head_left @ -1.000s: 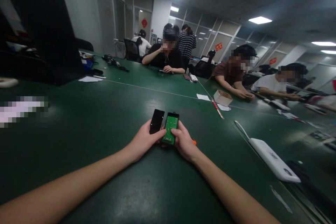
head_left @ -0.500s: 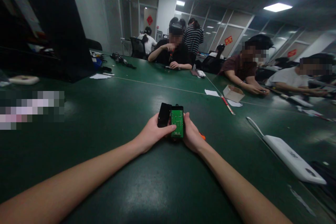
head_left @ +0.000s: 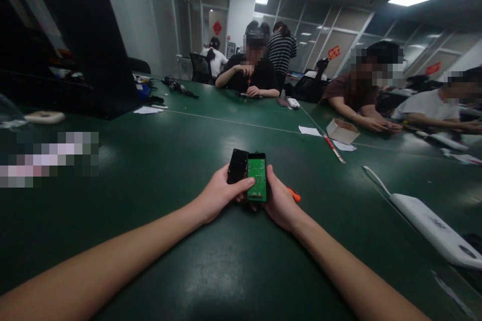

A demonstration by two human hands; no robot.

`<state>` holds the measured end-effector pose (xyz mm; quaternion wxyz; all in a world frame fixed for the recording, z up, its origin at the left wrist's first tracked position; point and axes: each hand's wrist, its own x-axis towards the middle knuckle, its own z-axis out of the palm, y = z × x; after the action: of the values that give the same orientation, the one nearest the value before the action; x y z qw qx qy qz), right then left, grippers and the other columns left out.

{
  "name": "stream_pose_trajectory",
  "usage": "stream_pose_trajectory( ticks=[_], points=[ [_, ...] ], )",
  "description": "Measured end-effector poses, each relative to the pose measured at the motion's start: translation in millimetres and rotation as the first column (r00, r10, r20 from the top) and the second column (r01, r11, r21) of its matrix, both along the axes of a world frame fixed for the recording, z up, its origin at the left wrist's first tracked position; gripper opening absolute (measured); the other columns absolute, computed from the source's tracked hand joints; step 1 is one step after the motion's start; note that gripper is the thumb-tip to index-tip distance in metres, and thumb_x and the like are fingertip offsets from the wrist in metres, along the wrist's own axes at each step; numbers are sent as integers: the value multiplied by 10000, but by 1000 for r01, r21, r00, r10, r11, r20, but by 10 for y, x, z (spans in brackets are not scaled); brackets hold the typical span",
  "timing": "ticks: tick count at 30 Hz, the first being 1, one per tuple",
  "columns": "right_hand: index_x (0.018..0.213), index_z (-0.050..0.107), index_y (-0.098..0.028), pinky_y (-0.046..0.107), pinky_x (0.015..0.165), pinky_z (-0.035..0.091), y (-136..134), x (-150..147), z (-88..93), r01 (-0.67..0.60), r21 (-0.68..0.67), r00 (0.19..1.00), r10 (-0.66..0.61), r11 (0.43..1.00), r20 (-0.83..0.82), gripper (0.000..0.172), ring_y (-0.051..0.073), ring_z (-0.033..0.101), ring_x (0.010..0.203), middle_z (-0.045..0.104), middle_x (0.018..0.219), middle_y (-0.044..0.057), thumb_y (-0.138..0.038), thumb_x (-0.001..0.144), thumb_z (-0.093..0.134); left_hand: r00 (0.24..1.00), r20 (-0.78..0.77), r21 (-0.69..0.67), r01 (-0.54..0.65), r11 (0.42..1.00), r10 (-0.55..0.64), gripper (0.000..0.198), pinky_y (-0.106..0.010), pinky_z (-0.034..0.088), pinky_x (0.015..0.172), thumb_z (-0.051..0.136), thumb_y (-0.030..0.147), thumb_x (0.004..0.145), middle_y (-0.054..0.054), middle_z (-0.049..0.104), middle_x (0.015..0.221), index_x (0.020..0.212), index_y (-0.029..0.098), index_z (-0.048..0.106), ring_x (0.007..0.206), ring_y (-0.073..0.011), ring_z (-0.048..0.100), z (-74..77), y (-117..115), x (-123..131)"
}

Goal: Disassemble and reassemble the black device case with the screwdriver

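Observation:
Above the green table [head_left: 150,261], my left hand [head_left: 226,189] grips a flat black cover [head_left: 237,166], its thumb reaching onto a green circuit board [head_left: 256,180]. The board sits in a black case, right beside the cover. Along the case's right side lies my right hand [head_left: 280,198], wrapped round it, with its lower fingers hidden beneath. An orange object [head_left: 294,194], perhaps a tool handle, shows just beyond my right hand; whether the hand touches it I cannot tell.
A white power strip [head_left: 433,225] lies at the right. Farther off are a small open box [head_left: 342,131], a red-and-white strip [head_left: 334,149] and papers [head_left: 310,131]. A large black case [head_left: 83,50] stands at the left. Several people sit around the table.
The view has shifted slightly, so surroundings appear farther right. The board and cover remain in my hands, and more of the orange object shows beside my right hand.

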<state>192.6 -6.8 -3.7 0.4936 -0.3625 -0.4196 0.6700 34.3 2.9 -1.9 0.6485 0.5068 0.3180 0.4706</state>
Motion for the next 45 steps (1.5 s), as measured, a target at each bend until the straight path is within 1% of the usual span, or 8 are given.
stream_pose_trajectory(
  ticks=[2, 7, 13, 16, 24, 29, 37, 45],
  points=[
    [1099, 640, -197, 228, 460, 465, -69, -16, 66, -79, -94, 985, 63, 992, -161, 481, 175, 651, 718, 705, 908, 74, -615, 929, 472, 998, 60, -61, 3, 998, 0, 368, -204, 388, 494, 746, 416, 780, 24, 576, 679, 961, 152, 565, 525, -79, 512, 6, -6, -8],
    [1084, 635, -210, 147, 498, 497, -194, -36, 183, -47, -198, 884, -51, 979, -465, 400, 102, 624, 718, 683, 903, 23, -562, 946, 505, 960, 270, -259, -4, 966, 76, 321, -213, 451, 593, 686, 385, 838, -10, 613, 774, 1017, 146, 570, 639, -97, 586, 31, -11, -46],
    [1066, 669, -236, 170, 531, 523, -198, -36, 236, 84, -123, 914, -125, 989, -386, 394, 114, 658, 744, 706, 904, 12, -581, 901, 573, 956, 290, -275, 30, 961, 53, 283, -248, 479, 669, 679, 322, 844, -45, 653, 847, 1047, 144, 596, 718, -131, 628, 42, -23, -64],
    [1042, 677, -215, 232, 514, 530, -200, -13, 239, 55, -114, 953, -86, 992, -289, 383, 166, 676, 735, 731, 920, 45, -553, 865, 638, 942, 331, -315, 57, 947, 53, 273, -271, 489, 694, 600, 312, 888, -66, 668, 894, 1106, 148, 598, 758, -153, 637, 47, -23, -67],
    [1162, 656, -170, 428, 886, 519, -163, 140, 283, -29, 13, 983, 31, 1000, -178, 317, 254, 681, 1008, 717, 1153, 126, -335, 892, 657, 937, 336, -262, 186, 947, -92, 258, -330, 494, 882, 629, 279, 899, -95, 672, 1124, 1135, 177, 652, 1029, -199, 624, 69, -13, -144],
    [1197, 645, -175, 411, 892, 519, -138, 194, 313, 23, 22, 994, -20, 1000, -104, 357, 256, 691, 1018, 727, 1150, 125, -286, 860, 681, 950, 289, -268, 196, 943, -115, 333, -373, 422, 1046, 670, 176, 867, -80, 657, 1213, 1199, 190, 647, 1130, -193, 605, 75, 11, -186],
    [1178, 667, -221, 380, 945, 498, -80, 193, 121, 49, 140, 996, -59, 989, 69, 358, 245, 662, 1083, 711, 1194, 67, -308, 836, 728, 850, 449, -293, 432, 853, -277, 392, -417, 321, 1130, 569, 66, 849, -169, 653, 1234, 1236, 79, 628, 1180, -239, 601, 76, 9, -218],
    [1189, 649, -234, 355, 942, 495, -85, 214, 109, 37, 192, 975, -78, 981, 206, 395, 230, 670, 1072, 726, 1150, 44, -336, 821, 748, 806, 361, -238, 567, 789, -470, 397, -377, 322, 1140, 545, 37, 887, -150, 614, 1298, 1269, 119, 619, 1234, -211, 570, 92, 40, -326]
  ],
)
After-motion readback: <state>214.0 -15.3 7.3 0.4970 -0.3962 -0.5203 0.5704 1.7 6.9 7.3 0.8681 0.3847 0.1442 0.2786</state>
